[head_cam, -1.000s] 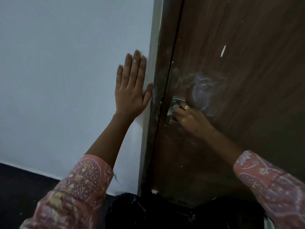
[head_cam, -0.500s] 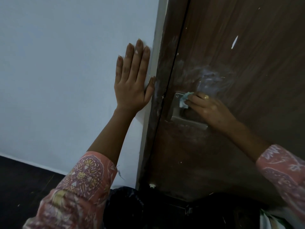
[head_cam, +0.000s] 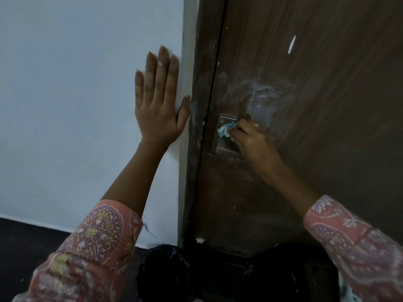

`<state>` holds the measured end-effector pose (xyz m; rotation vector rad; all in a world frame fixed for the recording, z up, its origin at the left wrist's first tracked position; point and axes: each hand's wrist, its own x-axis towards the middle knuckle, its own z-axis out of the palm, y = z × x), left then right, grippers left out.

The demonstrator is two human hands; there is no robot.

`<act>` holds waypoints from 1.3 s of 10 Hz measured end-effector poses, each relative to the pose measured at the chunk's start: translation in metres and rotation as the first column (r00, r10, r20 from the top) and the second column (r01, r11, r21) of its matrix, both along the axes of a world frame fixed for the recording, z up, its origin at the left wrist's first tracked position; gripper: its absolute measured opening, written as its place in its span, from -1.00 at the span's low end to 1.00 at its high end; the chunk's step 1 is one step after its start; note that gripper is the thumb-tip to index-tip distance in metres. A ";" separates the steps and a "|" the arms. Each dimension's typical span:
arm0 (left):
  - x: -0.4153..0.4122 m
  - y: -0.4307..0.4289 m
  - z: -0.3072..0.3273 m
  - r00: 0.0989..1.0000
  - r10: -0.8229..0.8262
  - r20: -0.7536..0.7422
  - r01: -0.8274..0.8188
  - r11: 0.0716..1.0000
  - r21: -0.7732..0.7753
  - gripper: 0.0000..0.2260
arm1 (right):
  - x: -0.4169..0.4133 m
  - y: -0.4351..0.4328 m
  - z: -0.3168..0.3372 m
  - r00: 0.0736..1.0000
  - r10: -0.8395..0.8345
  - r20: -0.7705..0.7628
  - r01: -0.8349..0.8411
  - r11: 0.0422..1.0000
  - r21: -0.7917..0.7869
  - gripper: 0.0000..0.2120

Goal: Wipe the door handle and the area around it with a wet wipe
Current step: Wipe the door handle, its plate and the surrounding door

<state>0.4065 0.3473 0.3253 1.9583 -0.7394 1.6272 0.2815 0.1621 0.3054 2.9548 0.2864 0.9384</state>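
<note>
A metal door handle (head_cam: 222, 144) with its plate sits near the left edge of a dark brown wooden door (head_cam: 316, 105). My right hand (head_cam: 250, 140) is closed around a crumpled pale wet wipe (head_cam: 226, 129) and presses it against the upper part of the handle plate. The hand hides the handle's right side. A whitish wet smear (head_cam: 261, 99) marks the door above and to the right of the handle. My left hand (head_cam: 158, 105) lies flat on the white wall (head_cam: 76, 94), fingers spread and pointing up, thumb at the door frame (head_cam: 187, 131).
The door frame edge runs vertically between the wall and the door. Dark floor (head_cam: 26, 243) lies below the wall. A dark bag-like object (head_cam: 170, 273) sits at the foot of the door. A small white chip (head_cam: 291, 43) marks the door's upper part.
My right hand with the wipe shifted from the plate's left edge to its top and then slightly back down and left. My left hand stayed flat on the wall.
</note>
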 end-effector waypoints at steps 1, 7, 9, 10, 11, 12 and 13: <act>-0.001 -0.001 -0.001 1.000 0.013 -0.017 -0.013 1.000 -0.007 -0.49 | 0.003 -0.002 -0.003 0.987 0.004 -0.158 -0.005 1.000 -0.007 -0.77; -0.004 0.000 0.002 1.000 0.011 -0.022 -0.011 1.000 0.013 -0.49 | 0.014 0.089 -0.057 0.968 -0.251 0.001 -0.231 -0.890 0.394 -0.86; -0.002 0.002 0.001 1.000 0.005 -0.017 -0.005 1.000 0.004 -0.48 | 0.031 0.105 -0.061 0.901 -0.431 0.049 -0.395 -0.767 0.505 -0.82; -0.002 0.001 0.001 1.000 -0.013 -0.018 0.013 1.000 0.003 -0.48 | 0.030 0.093 -0.074 0.861 -0.505 0.063 -0.395 -0.584 0.709 -0.78; -0.001 0.001 0.000 1.000 -0.011 -0.018 0.010 1.000 -0.011 -0.49 | 0.028 0.084 -0.084 0.812 -0.575 0.096 -0.417 -0.458 0.785 -0.77; -0.001 0.001 -0.001 1.000 -0.010 -0.018 0.010 1.000 -0.012 -0.48 | 0.031 0.086 -0.087 0.779 -0.622 0.082 -0.318 -0.278 0.906 -0.80; -0.002 0.001 -0.001 1.000 -0.012 -0.024 0.012 1.000 -0.023 -0.47 | 0.029 0.085 -0.096 0.790 -0.589 0.171 -0.187 0.034 0.982 -0.80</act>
